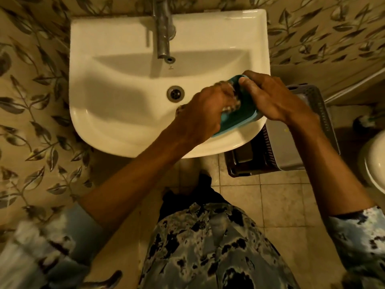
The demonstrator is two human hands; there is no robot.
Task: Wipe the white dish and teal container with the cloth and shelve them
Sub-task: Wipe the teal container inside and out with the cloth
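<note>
A teal container (pixel 246 109) is held tilted over the right front part of the white sink (pixel 125 122). My right hand (pixel 270 99) grips its right rim, thumb on the top edge. My left hand (pixel 204 113) is closed on a patterned cloth (pixel 233 99) and presses it into the container's inside. Most of the cloth is hidden by my fingers; a bit shows left of the hand. I see no white dish.
A metal tap (pixel 163 34) stands at the back of the sink, the drain (pixel 175 93) in its middle. Stacked grey and brown plastic baskets (pixel 302 130) stand right of the sink. A white toilet rim (pixel 375 163) is at the far right. Tiled floor below.
</note>
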